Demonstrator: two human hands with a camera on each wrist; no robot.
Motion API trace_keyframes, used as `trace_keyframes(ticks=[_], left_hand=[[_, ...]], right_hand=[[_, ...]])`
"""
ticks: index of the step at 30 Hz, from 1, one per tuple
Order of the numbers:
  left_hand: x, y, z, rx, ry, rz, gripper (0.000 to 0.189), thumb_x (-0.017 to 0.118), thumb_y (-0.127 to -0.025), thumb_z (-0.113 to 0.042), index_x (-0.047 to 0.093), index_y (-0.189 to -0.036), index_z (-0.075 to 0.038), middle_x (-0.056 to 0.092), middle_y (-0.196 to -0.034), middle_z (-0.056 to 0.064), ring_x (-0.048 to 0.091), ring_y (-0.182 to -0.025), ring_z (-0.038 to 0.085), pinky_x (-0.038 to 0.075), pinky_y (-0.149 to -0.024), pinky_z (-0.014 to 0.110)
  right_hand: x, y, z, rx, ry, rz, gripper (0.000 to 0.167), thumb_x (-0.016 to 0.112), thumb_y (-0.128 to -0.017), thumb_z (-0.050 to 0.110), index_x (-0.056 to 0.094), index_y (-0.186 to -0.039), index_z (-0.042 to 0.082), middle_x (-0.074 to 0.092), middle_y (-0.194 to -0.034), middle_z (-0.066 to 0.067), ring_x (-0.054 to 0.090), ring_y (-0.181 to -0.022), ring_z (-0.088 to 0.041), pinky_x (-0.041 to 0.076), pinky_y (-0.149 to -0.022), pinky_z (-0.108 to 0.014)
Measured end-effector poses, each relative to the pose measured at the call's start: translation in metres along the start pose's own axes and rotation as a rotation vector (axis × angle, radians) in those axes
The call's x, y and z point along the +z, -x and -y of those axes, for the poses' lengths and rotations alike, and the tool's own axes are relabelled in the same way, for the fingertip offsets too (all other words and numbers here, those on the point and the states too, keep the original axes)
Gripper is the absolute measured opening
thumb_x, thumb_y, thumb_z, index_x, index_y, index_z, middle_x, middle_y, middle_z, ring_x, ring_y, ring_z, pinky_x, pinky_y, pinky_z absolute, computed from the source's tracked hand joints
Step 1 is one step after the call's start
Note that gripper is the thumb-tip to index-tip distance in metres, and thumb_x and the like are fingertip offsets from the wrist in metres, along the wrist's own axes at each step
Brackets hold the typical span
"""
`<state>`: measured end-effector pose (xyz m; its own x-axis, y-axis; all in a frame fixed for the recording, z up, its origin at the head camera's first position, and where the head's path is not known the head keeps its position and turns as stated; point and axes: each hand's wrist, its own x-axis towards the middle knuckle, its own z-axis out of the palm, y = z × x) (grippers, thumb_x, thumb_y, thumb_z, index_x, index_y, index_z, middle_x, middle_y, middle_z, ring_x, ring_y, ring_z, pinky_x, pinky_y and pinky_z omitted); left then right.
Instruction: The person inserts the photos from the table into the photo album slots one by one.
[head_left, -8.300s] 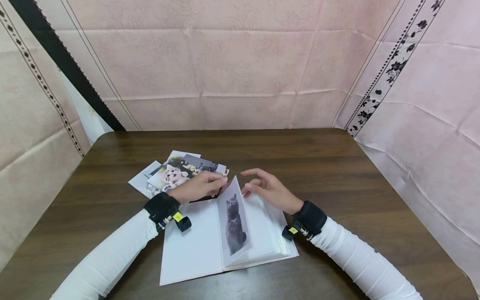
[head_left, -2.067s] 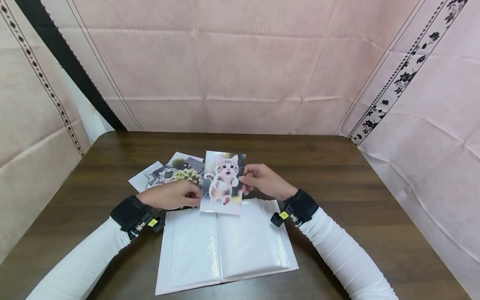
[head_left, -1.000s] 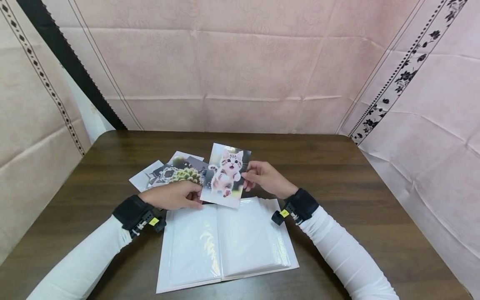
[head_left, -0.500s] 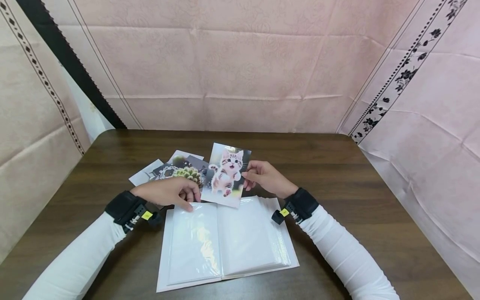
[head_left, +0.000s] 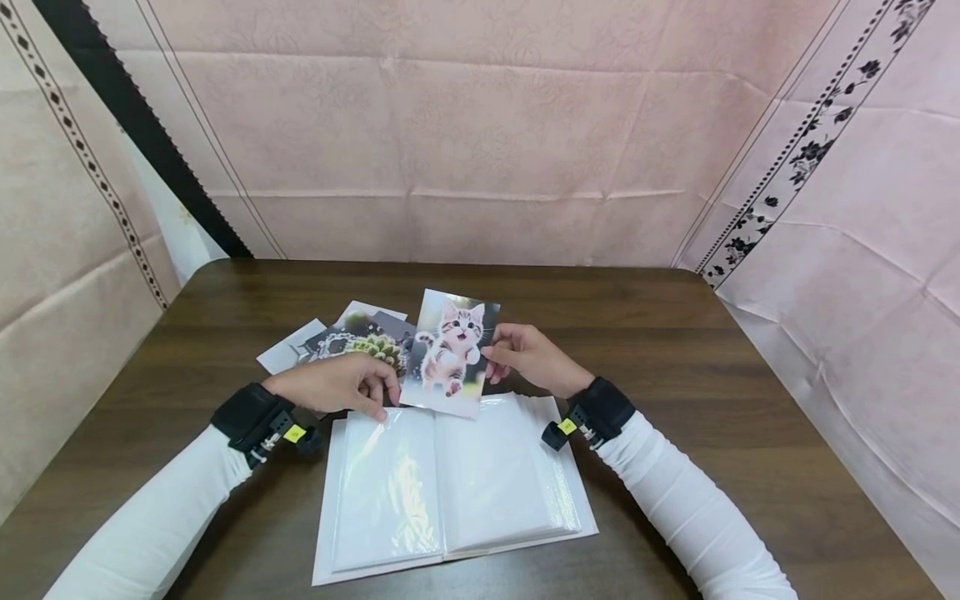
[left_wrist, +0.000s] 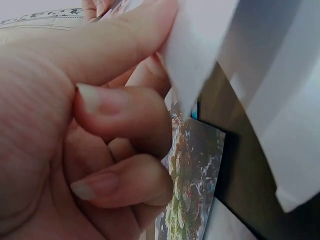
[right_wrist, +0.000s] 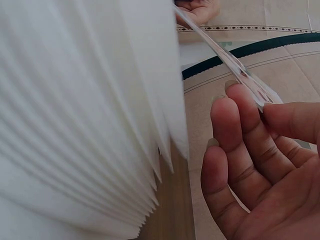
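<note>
My right hand [head_left: 528,358] pinches the right edge of a kitten photo [head_left: 452,352], held slightly tilted above the far edge of an open photo album [head_left: 517,492]. In the right wrist view the photo [right_wrist: 227,59] appears edge-on between thumb and fingertips. With thumb and forefinger, my left hand [head_left: 341,385] pinches the top edge of the album's left sleeve page [head_left: 386,500]; the left wrist view has the page corner [left_wrist: 197,45] under the thumb, the other fingers curled. Both facing pages look white, with glossy plastic on the left one.
Several photos lie fanned behind my left hand, a cactus photo [head_left: 375,348] on top and a pale one [head_left: 288,352] at the left. Everything rests on a dark wooden table [head_left: 712,467]. Pink cloth [head_left: 480,150] hangs along the back and sides.
The album has turned from the grey cat page to white pages. The kitten photo has left the pile, then risen and tilted. My left hand has moved from the photo to the page's edge.
</note>
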<state>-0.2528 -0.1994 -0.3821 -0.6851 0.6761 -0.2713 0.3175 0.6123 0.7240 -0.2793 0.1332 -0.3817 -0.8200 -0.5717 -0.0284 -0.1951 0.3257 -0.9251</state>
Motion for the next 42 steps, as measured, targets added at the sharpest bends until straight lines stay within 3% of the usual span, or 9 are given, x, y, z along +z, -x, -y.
trace_keyframes(ticks=[18, 33, 42], left_hand=[[0.004, -0.0037, 0.004, 0.051, 0.001, 0.026, 0.015, 0.076, -0.091, -0.021, 0.071, -0.106, -0.018, 0.063, -0.077, -0.003, 0.055, -0.069, 0.015, 0.043, -0.064, 0.024], [0.0034, -0.0046, 0.004, 0.135, 0.008, 0.034, 0.006, 0.071, -0.096, -0.021, 0.072, -0.101, -0.018, 0.059, -0.077, -0.004, 0.053, -0.07, 0.01, 0.043, -0.065, 0.023], [-0.0005, -0.0004, 0.0029, 0.078, -0.016, 0.03, 0.01, 0.071, -0.096, -0.028, 0.072, -0.095, -0.018, 0.056, -0.079, -0.004, 0.053, -0.074, 0.012, 0.044, -0.067, 0.024]], right_hand=[[0.0008, -0.0011, -0.0012, -0.016, -0.013, 0.008, 0.016, 0.061, -0.102, 0.013, 0.06, -0.107, -0.001, 0.073, -0.087, -0.011, 0.07, -0.079, -0.024, 0.058, -0.081, -0.027], [0.0002, -0.0015, -0.0013, -0.007, -0.013, 0.004, 0.018, 0.062, -0.102, 0.016, 0.061, -0.107, -0.001, 0.073, -0.087, -0.012, 0.07, -0.079, -0.025, 0.058, -0.084, -0.028], [0.0001, -0.0016, -0.0007, 0.002, -0.021, 0.004, 0.017, 0.062, -0.102, 0.016, 0.061, -0.106, -0.001, 0.073, -0.088, -0.012, 0.07, -0.079, -0.026, 0.059, -0.084, -0.03]])
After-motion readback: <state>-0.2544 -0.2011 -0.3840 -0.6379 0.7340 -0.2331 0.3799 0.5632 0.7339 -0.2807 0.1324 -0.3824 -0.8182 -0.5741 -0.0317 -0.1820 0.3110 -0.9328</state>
